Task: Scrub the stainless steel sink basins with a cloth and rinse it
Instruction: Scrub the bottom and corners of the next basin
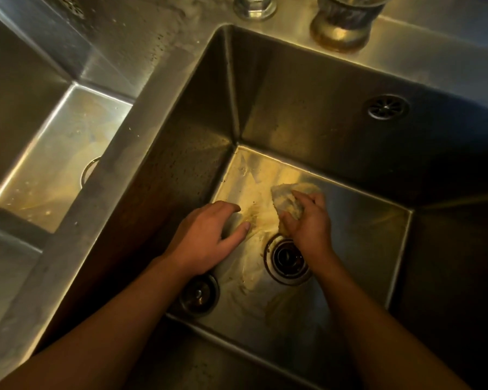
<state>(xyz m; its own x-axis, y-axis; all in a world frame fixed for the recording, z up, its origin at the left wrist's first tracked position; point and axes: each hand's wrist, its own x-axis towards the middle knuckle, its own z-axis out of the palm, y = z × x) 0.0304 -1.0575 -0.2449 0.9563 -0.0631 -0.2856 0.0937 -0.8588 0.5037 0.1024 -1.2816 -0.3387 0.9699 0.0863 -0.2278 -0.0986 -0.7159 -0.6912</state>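
The pale, crumpled cloth (pixel 290 202) is sitting bunched on the floor of the deep stainless steel basin on the right (pixel 307 122), just on the far side of the round metal drain (pixel 288 261). The right hand (pixel 307 223) is gripping it with curled fingers. The left hand (pixel 209 229) is resting loosely spread to its left, holding nothing. Pale streaks (pixel 254 271) are showing around the drain, so firm, overlapping strokes toward the corners would probably be working best.

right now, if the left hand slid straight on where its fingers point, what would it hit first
Probably the cloth gripped by the right hand, across a bare strip of basin floor from the left hand. Depth is unclear, so only likely.
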